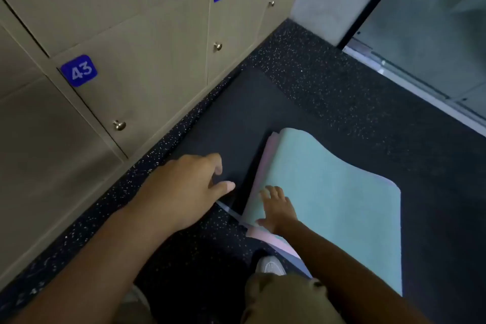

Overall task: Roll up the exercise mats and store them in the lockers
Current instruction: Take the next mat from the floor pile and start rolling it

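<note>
Near the floor's locker edge, the right hand [277,209] presses flat on the mats [328,192]; the left hand [189,189] hovers, fingers loose, holding nothing; it should start the roll tight and straight.

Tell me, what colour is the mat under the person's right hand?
Pale turquoise mat, seen in the head view, under the right hand.

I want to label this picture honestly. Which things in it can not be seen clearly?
- How many mats lie stacked: the teal top one covers all but thin pink and blue edges.
- Inside of lockers: doors are closed.
- Left hand fingertips: curled under, so contact with the black mat is unclear.
- Right hand: flat on the teal mat.
- Shoe: partly hidden by the knee.
</note>
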### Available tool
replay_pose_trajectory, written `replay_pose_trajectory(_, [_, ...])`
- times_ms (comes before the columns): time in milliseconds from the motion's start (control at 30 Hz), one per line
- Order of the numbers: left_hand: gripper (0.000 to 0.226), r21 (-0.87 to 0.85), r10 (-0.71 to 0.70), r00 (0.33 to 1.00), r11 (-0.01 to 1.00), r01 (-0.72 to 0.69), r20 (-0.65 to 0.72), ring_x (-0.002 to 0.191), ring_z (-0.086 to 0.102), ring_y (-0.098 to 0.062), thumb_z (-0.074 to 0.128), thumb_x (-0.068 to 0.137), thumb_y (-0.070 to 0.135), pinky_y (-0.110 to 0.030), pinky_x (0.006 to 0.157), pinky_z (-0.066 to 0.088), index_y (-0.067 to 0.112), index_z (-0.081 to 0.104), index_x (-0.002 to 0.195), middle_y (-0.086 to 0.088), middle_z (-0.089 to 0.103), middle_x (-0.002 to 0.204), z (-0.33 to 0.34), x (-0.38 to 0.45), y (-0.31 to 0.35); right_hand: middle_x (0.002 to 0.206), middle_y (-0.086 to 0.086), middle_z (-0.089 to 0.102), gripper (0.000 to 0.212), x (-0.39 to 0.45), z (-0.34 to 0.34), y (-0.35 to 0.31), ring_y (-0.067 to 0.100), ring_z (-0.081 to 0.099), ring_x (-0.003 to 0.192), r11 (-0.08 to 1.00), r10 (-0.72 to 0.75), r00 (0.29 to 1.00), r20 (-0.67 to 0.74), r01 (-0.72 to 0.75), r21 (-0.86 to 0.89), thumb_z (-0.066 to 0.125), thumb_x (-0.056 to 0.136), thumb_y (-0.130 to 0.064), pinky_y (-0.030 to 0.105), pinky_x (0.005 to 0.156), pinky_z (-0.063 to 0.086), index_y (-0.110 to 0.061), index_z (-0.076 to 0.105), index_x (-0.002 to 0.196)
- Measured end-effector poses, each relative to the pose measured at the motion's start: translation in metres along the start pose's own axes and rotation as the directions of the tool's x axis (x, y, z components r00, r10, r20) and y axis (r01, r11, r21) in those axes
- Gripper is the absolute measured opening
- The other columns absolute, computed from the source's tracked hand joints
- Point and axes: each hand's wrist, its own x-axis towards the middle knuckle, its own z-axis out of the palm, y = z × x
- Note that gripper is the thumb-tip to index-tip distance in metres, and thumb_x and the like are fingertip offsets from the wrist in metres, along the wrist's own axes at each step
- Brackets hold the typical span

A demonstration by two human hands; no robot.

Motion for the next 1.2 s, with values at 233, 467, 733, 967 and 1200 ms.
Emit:
replay_pose_trajectory(233, [0.034, 0.007, -0.016, 1.000, 1.000, 0.016, 0.020, 0.089, 0.063, -0.012, 0.054, 0.095, 0.062, -0.038, 0.084, 0.053, 0.034, 0.055, 0.112, 0.014, 0.065, 0.102, 0.010, 0.013, -0.006, 0.168, 0.014, 0.006, 0.111, 0.025, 0.038, -0.010, 0.038, 0.002, 0.155, 0.978, 0.072, 0.997, 0.028, -0.065, -0.196, 0.067, 0.078, -0.074, 0.049, 0.124, 0.014, -0.019, 0.015, 0.160])
replay_pose_trajectory(467, [0.035, 0.053, -0.032, 0.998, 0.998, 0.029, 0.046, 0.091, 0.062, -0.010, 0.052, 0.096, 0.063, -0.034, 0.082, 0.052, 0.034, 0.054, 0.115, 0.015, 0.065, 0.106, 0.013, 0.016, 0.002, 0.143, 0.017, 0.050, 0.054, 0.022, 0.035, -0.010, 0.037, 0.044, 0.134, 0.965, -0.056, 0.998, -0.015, 0.050, -0.258, 0.054, 0.099, -0.043, 0.045, 0.103, 0.041, -0.012, 0.045, 0.143])
replay_pose_trajectory(733, [0.037, 0.037, -0.019, 0.995, 0.999, 0.015, 0.096, 0.092, 0.063, -0.013, 0.053, 0.095, 0.064, -0.037, 0.086, 0.054, 0.034, 0.054, 0.115, 0.012, 0.066, 0.104, 0.016, 0.016, 0.012, 0.110, 0.010, 0.068, 0.019, -0.016, 0.017, -0.009, 0.030, 0.066, 0.097, 0.999, -0.006, 0.993, -0.118, 0.011, 0.039, 0.055, 0.098, -0.014, 0.036, 0.076, 0.048, -0.011, 0.057, 0.116])
replay_pose_trajectory(967, [0.035, -0.010, 0.056, 0.996, 0.998, -0.055, 0.076, 0.091, 0.064, -0.011, 0.058, 0.093, 0.062, -0.039, 0.086, 0.055, 0.033, 0.056, 0.113, 0.014, 0.066, 0.099, 0.012, 0.019, 0.041, 0.096, 0.004, 0.071, 0.020, -0.085, -0.028, 0.034, 0.022, 0.062, 0.083, 0.811, 0.225, 0.932, -0.284, -0.018, 0.584, 0.048, 0.107, -0.029, 0.036, 0.075, 0.050, -0.017, 0.063, 0.104])
replay_pose_trajectory(1200, [0.033, -0.093, 0.183, 0.983, 0.978, -0.185, -0.032, 0.095, 0.061, -0.011, 0.067, 0.092, 0.051, -0.039, 0.089, 0.054, 0.033, 0.056, 0.118, 0.014, 0.059, 0.112, 0.015, 0.011, 0.091, 0.087, -0.008, 0.065, 0.018, -0.145, -0.104, 0.092, 0.018, 0.060, 0.081, 0.788, 0.202, 0.856, -0.477, 0.147, 0.598, 0.055, 0.103, -0.017, 0.040, 0.078, 0.051, -0.027, 0.059, 0.089])
